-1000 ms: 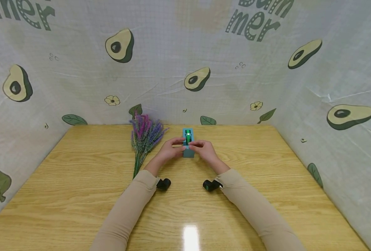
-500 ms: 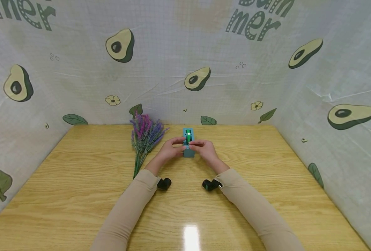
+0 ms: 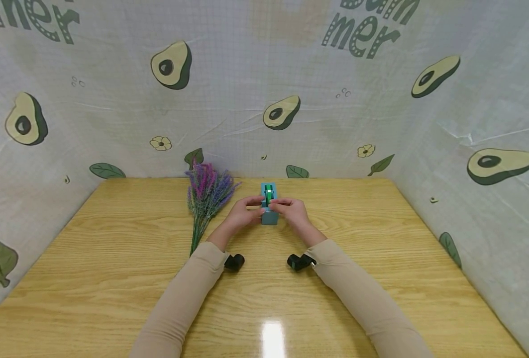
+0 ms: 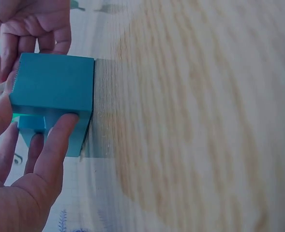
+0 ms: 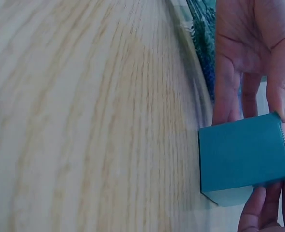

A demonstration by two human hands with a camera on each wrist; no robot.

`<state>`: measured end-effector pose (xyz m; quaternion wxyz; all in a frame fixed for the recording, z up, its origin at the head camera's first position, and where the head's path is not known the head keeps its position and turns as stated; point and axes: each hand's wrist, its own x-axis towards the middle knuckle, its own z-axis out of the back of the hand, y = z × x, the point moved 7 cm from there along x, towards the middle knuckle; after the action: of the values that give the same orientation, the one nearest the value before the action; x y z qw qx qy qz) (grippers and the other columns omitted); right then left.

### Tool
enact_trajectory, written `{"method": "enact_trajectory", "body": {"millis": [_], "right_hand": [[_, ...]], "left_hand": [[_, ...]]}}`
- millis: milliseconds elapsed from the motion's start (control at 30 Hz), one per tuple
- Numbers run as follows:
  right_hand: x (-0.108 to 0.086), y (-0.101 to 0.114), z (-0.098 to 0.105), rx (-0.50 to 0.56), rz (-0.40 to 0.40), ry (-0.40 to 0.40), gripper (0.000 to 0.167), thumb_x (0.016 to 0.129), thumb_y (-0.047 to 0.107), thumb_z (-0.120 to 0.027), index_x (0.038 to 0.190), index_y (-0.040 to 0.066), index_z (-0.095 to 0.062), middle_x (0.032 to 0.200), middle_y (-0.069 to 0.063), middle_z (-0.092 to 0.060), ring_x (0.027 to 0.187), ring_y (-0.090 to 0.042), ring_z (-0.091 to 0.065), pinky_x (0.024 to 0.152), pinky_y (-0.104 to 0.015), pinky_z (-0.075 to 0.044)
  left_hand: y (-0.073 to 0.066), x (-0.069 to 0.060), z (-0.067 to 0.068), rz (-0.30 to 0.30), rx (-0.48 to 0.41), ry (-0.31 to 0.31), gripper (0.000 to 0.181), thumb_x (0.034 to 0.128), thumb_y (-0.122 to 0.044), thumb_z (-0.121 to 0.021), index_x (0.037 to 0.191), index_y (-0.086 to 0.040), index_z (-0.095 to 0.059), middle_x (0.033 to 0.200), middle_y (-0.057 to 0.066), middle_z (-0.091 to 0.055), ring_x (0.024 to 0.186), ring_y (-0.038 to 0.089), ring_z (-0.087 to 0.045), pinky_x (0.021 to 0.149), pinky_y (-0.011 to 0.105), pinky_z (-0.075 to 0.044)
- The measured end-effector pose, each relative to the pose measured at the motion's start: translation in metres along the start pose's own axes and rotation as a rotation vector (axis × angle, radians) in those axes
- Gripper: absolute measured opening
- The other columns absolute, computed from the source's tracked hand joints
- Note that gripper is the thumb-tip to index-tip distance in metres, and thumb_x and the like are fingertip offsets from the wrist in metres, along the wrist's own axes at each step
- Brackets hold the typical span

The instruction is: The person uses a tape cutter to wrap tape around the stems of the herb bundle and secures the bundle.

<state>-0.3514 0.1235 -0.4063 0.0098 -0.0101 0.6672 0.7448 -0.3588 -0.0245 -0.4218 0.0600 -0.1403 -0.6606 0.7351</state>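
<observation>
A teal tape dispenser [image 3: 269,218] stands on the wooden table, its front towards me. A green roll of tape [image 3: 268,191] sits in its top. My left hand [image 3: 244,213] grips the dispenser's left side; in the right wrist view this hand [image 5: 248,43] has its thumb at the serrated front edge and fingers along the side. My right hand [image 3: 293,213] has thumb and forefinger together at the tape just above the cutter, seemingly pinching its end. The dispenser's body [image 4: 55,79] hides part of the right hand [image 4: 33,24] in the left wrist view.
A bunch of purple and pink artificial lavender [image 3: 206,194] lies left of the dispenser, stems towards me. A pale cloth printed with avocados [image 3: 282,113] rises behind and beside the table [image 3: 363,223]. Black wrist cameras [image 3: 234,262] hang below both cuffs.
The right hand has shifted very slightly up and towards the left at the tape. Left hand, dispenser and lavender look unmoved.
</observation>
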Motion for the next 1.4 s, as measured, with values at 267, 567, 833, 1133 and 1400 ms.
{"method": "enact_trajectory", "body": {"millis": [267, 567, 833, 1133, 1400], "right_hand": [[-0.001, 0.003, 0.003, -0.092, 0.023, -0.034, 0.023, 0.084, 0.017, -0.071, 0.098, -0.002, -0.071, 0.097, -0.008, -0.066, 0.092, -0.02, -0.055, 0.083, -0.032, -0.046], [-0.006, 0.008, 0.005, -0.113, 0.051, -0.04, 0.02, 0.084, 0.015, -0.071, 0.095, -0.001, -0.072, 0.095, -0.009, -0.068, 0.092, -0.021, -0.058, 0.086, -0.034, -0.048], [-0.018, 0.009, 0.004, -0.016, 0.044, 0.012, 0.014, 0.085, 0.011, -0.07, 0.089, -0.002, -0.071, 0.088, -0.008, -0.068, 0.077, -0.019, -0.06, 0.077, -0.04, -0.052], [-0.027, -0.001, -0.001, 0.053, -0.119, 0.053, 0.02, 0.088, 0.009, -0.066, 0.099, -0.008, -0.065, 0.08, -0.002, -0.063, 0.08, -0.021, -0.06, 0.09, -0.047, -0.046], [-0.04, -0.002, -0.005, 0.069, -0.123, 0.113, 0.017, 0.088, 0.005, -0.064, 0.098, -0.009, -0.065, 0.086, -0.006, -0.063, 0.086, -0.028, -0.059, 0.089, -0.045, -0.047]], "left_hand": [[0.002, 0.002, 0.0, 0.001, -0.003, -0.008, 0.043, 0.0908, -0.008, -0.061, 0.133, -0.012, -0.051, 0.13, 0.013, -0.047, 0.112, 0.031, -0.053, 0.083, 0.039, -0.052], [0.0, 0.0, -0.001, -0.001, -0.006, -0.006, 0.043, 0.0909, -0.008, -0.061, 0.133, -0.011, -0.052, 0.13, 0.014, -0.047, 0.111, 0.031, -0.053, 0.085, 0.041, -0.051], [0.0, -0.001, 0.0, -0.001, 0.023, -0.029, 0.043, 0.0904, -0.009, -0.062, 0.132, -0.013, -0.053, 0.13, 0.012, -0.048, 0.11, 0.029, -0.054, 0.083, 0.039, -0.052], [-0.001, 0.0, 0.0, -0.018, 0.019, -0.021, 0.042, 0.0909, -0.009, -0.061, 0.132, -0.013, -0.053, 0.129, 0.013, -0.048, 0.11, 0.03, -0.054, 0.084, 0.04, -0.051], [-0.001, 0.0, 0.0, -0.009, 0.03, -0.026, 0.042, 0.0912, -0.009, -0.061, 0.132, -0.013, -0.053, 0.13, 0.013, -0.047, 0.11, 0.03, -0.053, 0.085, 0.04, -0.051]]}}
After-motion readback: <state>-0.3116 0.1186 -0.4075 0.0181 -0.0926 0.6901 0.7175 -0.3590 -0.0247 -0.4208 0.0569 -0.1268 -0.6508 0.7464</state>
